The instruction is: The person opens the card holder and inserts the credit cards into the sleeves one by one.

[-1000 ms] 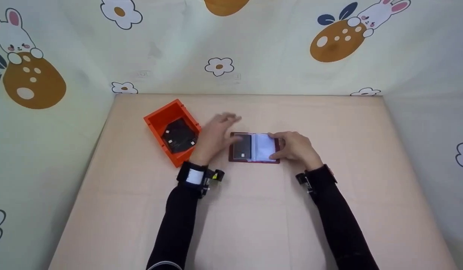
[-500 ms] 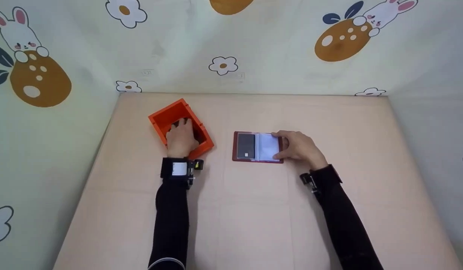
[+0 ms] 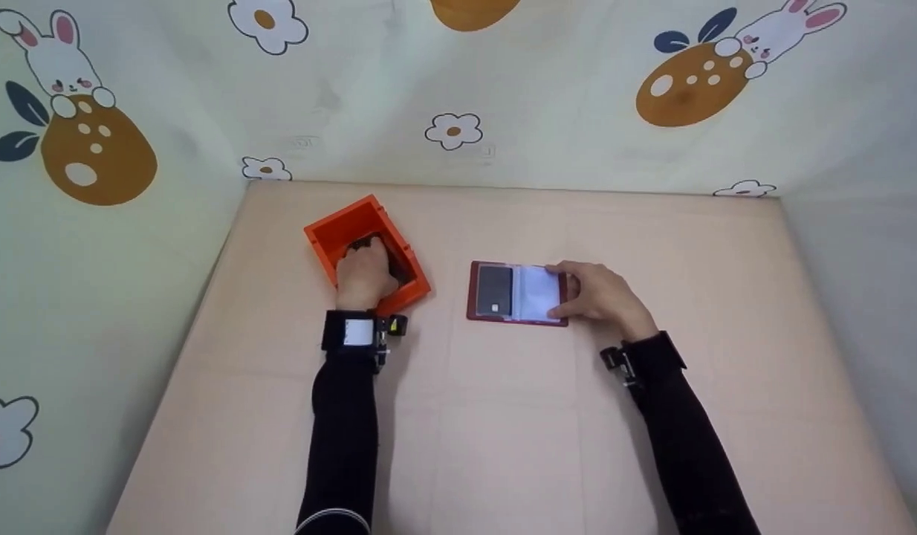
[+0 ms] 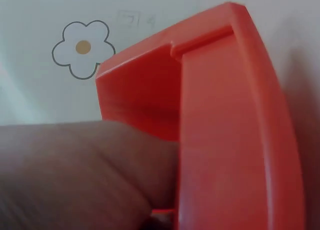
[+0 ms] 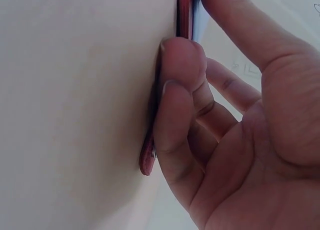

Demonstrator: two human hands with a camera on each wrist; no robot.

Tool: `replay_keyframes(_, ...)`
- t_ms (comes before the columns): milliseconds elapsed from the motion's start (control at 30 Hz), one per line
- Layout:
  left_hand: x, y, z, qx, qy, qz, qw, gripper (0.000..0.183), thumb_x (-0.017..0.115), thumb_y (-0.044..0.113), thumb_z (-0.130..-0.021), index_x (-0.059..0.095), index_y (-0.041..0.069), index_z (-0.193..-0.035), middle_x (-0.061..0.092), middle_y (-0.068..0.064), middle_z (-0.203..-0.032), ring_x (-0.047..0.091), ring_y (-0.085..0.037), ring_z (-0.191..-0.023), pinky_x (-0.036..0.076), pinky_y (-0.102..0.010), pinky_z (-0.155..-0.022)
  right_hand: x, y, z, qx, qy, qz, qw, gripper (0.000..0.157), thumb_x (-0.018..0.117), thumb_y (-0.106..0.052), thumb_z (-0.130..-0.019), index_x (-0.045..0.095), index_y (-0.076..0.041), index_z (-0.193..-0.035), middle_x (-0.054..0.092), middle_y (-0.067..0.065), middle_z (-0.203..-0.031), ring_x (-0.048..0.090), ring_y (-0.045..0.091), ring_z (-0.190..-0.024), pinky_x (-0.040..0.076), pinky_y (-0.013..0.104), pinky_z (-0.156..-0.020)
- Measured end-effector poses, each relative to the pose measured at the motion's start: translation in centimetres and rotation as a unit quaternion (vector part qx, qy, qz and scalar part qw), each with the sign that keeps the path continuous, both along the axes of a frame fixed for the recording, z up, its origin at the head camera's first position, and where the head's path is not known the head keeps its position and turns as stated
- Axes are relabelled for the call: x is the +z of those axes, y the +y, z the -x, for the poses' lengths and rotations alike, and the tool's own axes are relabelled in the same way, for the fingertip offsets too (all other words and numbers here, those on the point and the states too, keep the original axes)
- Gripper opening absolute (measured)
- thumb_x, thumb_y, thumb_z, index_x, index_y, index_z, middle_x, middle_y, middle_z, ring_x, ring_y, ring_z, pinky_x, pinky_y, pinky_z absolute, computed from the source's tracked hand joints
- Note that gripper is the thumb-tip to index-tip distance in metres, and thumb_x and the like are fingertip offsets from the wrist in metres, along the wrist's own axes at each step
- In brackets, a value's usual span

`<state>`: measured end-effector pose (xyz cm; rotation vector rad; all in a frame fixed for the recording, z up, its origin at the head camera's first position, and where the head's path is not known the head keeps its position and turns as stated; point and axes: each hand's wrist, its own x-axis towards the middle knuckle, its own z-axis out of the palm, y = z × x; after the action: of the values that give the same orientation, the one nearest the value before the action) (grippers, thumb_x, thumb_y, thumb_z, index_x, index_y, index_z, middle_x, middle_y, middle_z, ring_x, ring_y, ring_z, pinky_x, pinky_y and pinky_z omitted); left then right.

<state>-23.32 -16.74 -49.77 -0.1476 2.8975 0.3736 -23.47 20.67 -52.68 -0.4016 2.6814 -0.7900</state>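
My left hand (image 3: 363, 275) reaches down into an orange plastic box (image 3: 347, 223), its fingertips hidden inside. Dark cards (image 3: 397, 269) show beside and beyond the fingers. Whether any card is pinched cannot be seen; the left wrist view has only the back part of the hand against the box wall (image 4: 220, 125). On the table lies a small red card holder (image 3: 472, 293), spread flat. A dark card (image 3: 494, 286) with a small white square fills its left sleeve, and the right side shows a pale clear sleeve (image 3: 536, 290). My right hand (image 3: 606, 297) grips the holder's right edge, thumb on the sleeve.
A pale pinkish cloth (image 3: 503, 431) covers the table. Printed curtains (image 3: 548, 96) enclose it at the back and both sides. The box stands to the left of the holder, turned at an angle. Both wrists carry black camera straps (image 3: 354, 331).
My left hand has gone from above the holder's left side into the orange box, where it has stayed over the last half second. My right hand keeps its hold on the holder.
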Motion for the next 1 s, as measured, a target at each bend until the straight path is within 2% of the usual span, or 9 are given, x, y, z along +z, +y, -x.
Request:
replay_keyframes(100,-0.1,0.2,0.1,0.009,-0.003,-0.026,0.9996,0.053,0.071,0.007,-0.09,0.05,-0.008,-0.135,0.063,-0.028,-0.123,0.062,-0.041,-0.111,0.052,-0.055,-0.102,-0.1,0.1,0.0,-0.001,-0.001,0.014,1.0,0.082,0.096,-0.029,-0.071,0.062,-0.017,-0.145,0.057,0.007,-0.09,0.051,0.024,-0.084,0.039,0.034,-0.072)
replay_keyframes(233,-0.4,0.3,0.2,0.014,0.012,-0.043,0.9989,0.058,0.073,0.007,-0.09,0.047,-0.01,-0.139,0.055,-0.03,-0.132,0.063,-0.042,-0.112,0.052,-0.054,-0.104,0.0,0.2,-0.1,-0.002,0.0,0.02,1.0,0.081,0.096,-0.029,-0.072,0.062,-0.016,-0.144,0.056,0.007,-0.089,0.051,0.024,-0.084,0.039,0.034,-0.072)
replay_keyframes(333,-0.6,0.4,0.1,0.015,0.031,-0.023,0.9992,0.06,0.078,0.016,-0.09,0.049,-0.01,-0.136,0.054,-0.03,-0.129,0.064,-0.042,-0.111,0.054,-0.054,-0.103,0.1,0.2,-0.2,-0.003,0.001,0.017,1.0,0.08,0.096,-0.029,-0.072,0.062,-0.016,-0.144,0.055,0.007,-0.089,0.051,0.024,-0.084,0.039,0.035,-0.073)
replay_keyframes(500,-0.7,0.3,-0.1,0.027,0.042,0.007,0.9988,0.064,0.084,0.032,-0.087,0.055,-0.01,-0.126,0.061,-0.029,-0.119,0.064,-0.042,-0.109,0.055,-0.054,-0.099,0.1,0.1,-0.1,0.006,0.004,0.011,1.0,0.081,0.096,-0.03,-0.072,0.062,-0.016,-0.144,0.056,0.007,-0.093,0.051,0.025,-0.088,0.039,0.036,-0.077)
replay_keyframes(633,-0.8,0.2,-0.1,0.032,0.053,-0.013,0.998,0.062,0.083,0.027,-0.088,0.051,-0.009,-0.127,0.063,-0.031,-0.121,0.061,-0.044,-0.113,0.053,-0.056,-0.101,0.1,0.1,-0.1,0.005,0.002,0.012,1.0,0.081,0.096,-0.029,-0.072,0.062,-0.016,-0.144,0.057,0.008,-0.096,0.051,0.026,-0.092,0.04,0.036,-0.08)
replay_keyframes(767,-0.9,0.0,0.1,0.04,0.068,-0.049,0.9957,0.064,0.084,0.017,-0.087,0.047,-0.009,-0.133,0.057,-0.032,-0.126,0.06,-0.046,-0.116,0.052,-0.056,-0.104,0.0,0.1,-0.2,0.004,-0.002,0.019,1.0,0.082,0.096,-0.029,-0.073,0.061,-0.016,-0.145,0.057,0.009,-0.098,0.051,0.026,-0.094,0.04,0.037,-0.081)
replay_keyframes(900,-1.1,-0.3,0.4,0.057,0.093,-0.105,0.9885,0.067,0.085,0.007,-0.083,0.045,-0.007,-0.135,0.05,-0.031,-0.13,0.06,-0.046,-0.113,0.052,-0.056,-0.104,-0.1,0.1,-0.2,0.006,0.002,0.023,1.0,0.081,0.095,-0.029,-0.074,0.061,-0.015,-0.146,0.056,0.008,-0.097,0.051,0.026,-0.092,0.039,0.036,-0.079)
replay_keyframes(1000,-1.4,-0.5,0.6,0.068,0.121,-0.136,0.9811,0.051,0.08,0.001,-0.085,0.052,-0.006,-0.127,0.059,-0.029,-0.123,0.065,-0.044,-0.108,0.055,-0.055,-0.101,-0.2,0.1,-0.3,0.005,0.004,0.023,1.0,0.081,0.095,-0.029,-0.074,0.061,-0.016,-0.146,0.056,0.008,-0.094,0.05,0.025,-0.09,0.039,0.036,-0.077)
